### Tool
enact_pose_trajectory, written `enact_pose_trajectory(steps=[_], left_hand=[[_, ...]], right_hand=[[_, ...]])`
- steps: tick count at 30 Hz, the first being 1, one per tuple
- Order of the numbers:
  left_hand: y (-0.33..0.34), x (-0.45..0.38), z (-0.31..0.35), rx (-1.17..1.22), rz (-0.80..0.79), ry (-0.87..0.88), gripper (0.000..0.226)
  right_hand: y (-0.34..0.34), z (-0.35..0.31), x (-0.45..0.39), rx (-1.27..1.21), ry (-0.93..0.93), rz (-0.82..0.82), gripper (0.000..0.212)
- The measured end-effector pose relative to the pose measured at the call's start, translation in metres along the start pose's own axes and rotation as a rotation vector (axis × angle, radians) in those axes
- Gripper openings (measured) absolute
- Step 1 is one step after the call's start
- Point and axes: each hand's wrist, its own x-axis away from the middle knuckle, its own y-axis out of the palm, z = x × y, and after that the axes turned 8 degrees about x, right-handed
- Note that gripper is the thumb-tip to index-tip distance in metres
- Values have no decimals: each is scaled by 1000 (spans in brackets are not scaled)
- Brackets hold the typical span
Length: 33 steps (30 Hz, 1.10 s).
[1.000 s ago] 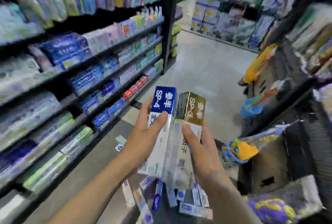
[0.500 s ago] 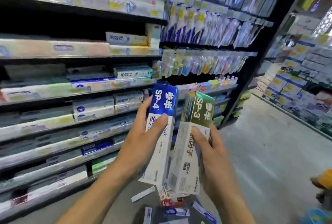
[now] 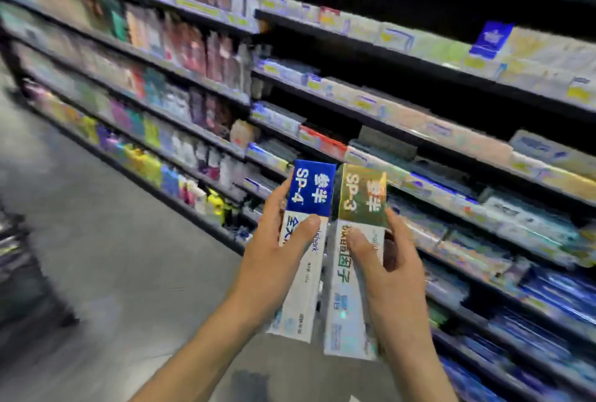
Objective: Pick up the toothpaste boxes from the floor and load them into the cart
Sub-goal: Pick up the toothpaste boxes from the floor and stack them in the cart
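I judge this the carry step — my left hand (image 3: 274, 259) grips the blue SP-4 box (image 3: 304, 240), my right hand (image 3: 387, 269) the gold SP-3 box (image 3: 356, 259), side by side. No cart visible — next, find it, then release.

Stocked black shelves (image 3: 403, 130) blurred; grey floor (image 3: 106, 259) below.

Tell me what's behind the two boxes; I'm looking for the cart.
Blurred shelves and floor lie behind the blue box and gold box. No cart shows; the boxes cover whatever is directly behind.

Head-worn view, angled down, close on both hands (image 3: 329, 259), shelves (image 3: 419, 130) beyond
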Motion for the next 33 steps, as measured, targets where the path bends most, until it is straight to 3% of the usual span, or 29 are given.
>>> enact_pose_trajectory(steps=[3,10,26,33], left_hand=[[-40,7,9,1,150,32,50],[-135,20,29,-82,393,107,47],[-485,35,93,-122,807,54,47],[-594,6,98,-126,904,31,53]], right_hand=[[49,-4,-5,-36,-11,-111,55],[158,-8,-2,-82,-44,-319,53],[525,-42,36,-153,-12,-686,51],[647,-44,21,-143,29,-787,49]])
